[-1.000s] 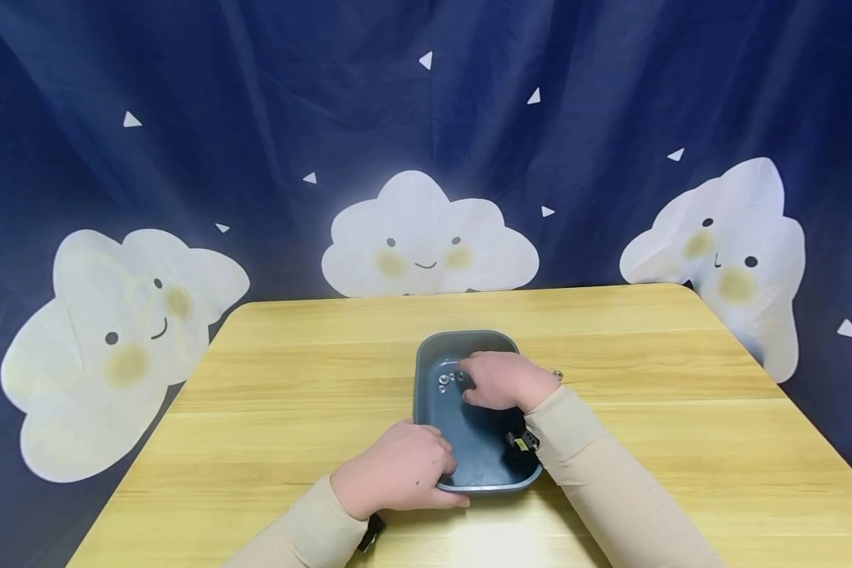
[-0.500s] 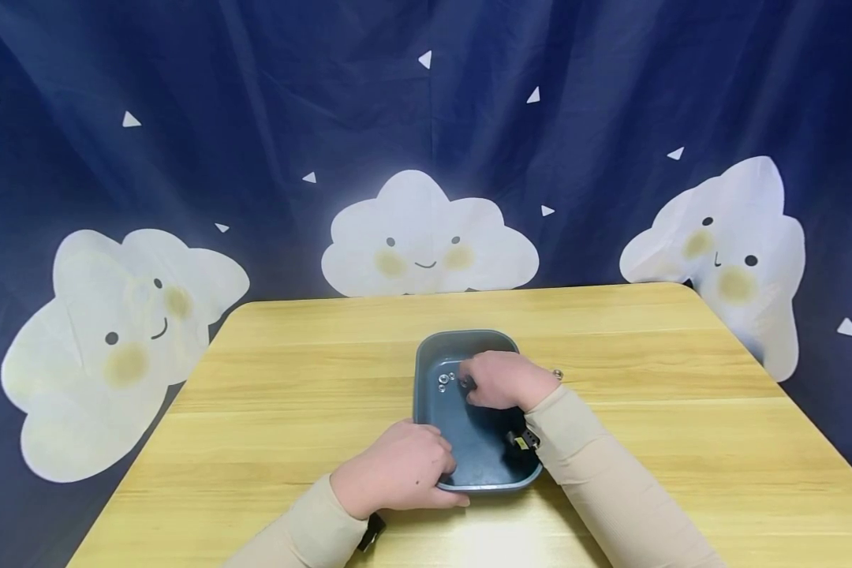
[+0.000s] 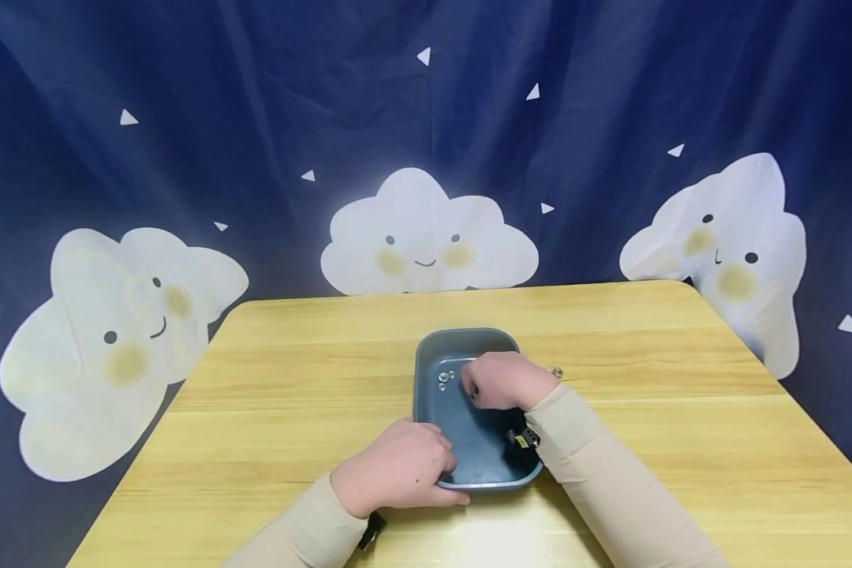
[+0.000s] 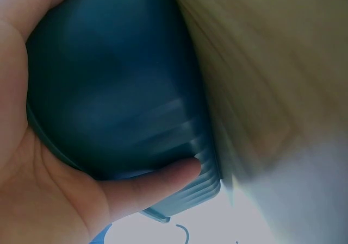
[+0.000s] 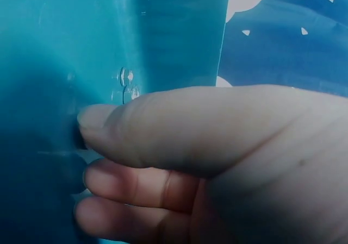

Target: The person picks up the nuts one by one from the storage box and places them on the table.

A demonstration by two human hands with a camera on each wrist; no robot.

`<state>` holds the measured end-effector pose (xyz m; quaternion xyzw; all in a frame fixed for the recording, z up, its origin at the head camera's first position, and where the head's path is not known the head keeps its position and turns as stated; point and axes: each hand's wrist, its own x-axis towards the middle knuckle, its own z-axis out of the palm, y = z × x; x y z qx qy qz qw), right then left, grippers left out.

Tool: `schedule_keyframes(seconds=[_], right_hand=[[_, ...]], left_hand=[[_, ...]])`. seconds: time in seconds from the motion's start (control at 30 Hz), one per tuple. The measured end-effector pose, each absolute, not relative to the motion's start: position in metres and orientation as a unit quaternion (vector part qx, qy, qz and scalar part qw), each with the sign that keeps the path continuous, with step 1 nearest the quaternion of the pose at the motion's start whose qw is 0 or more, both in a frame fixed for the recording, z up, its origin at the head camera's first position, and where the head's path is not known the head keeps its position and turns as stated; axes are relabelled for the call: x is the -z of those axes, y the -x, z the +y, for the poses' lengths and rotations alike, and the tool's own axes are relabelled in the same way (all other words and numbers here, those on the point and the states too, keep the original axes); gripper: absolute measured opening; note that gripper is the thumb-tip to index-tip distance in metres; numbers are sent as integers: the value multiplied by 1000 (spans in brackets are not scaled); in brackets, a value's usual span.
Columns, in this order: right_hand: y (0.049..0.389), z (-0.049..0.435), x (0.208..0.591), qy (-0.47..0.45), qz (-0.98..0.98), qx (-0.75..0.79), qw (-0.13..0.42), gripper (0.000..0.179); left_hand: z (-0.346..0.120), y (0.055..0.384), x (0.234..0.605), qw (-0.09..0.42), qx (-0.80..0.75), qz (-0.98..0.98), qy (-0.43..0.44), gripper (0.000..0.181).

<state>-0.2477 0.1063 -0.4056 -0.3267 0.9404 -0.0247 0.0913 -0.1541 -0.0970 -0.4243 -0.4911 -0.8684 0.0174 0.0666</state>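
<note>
A left hand [image 3: 401, 467] gripped the near-left corner of the tray [image 3: 472, 450]; inside the tray's far half, a right hand [image 3: 504, 380], fingers curled, appeared to pinch a mostly hidden glinting piece [image 3: 474, 399], near three loose pieces [image 3: 443, 378]. A slack pinch could have dropped it.

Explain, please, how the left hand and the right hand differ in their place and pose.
The left hand grips the near left corner of the blue-grey tray, while the right hand reaches over its right rim to the inside. The left hand's thumb lies against the tray's outer wall; the right hand's thumb is close to its own bent fingers. Both hands come out of beige sleeves.
</note>
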Motion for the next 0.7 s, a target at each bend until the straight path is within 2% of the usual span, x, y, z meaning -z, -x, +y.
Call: schedule_keyframes(seconds=[0.7], right_hand=[[249, 106, 407, 320, 942, 9, 102, 19]], left_hand=[[-97, 154, 423, 63, -20, -869, 490, 45]])
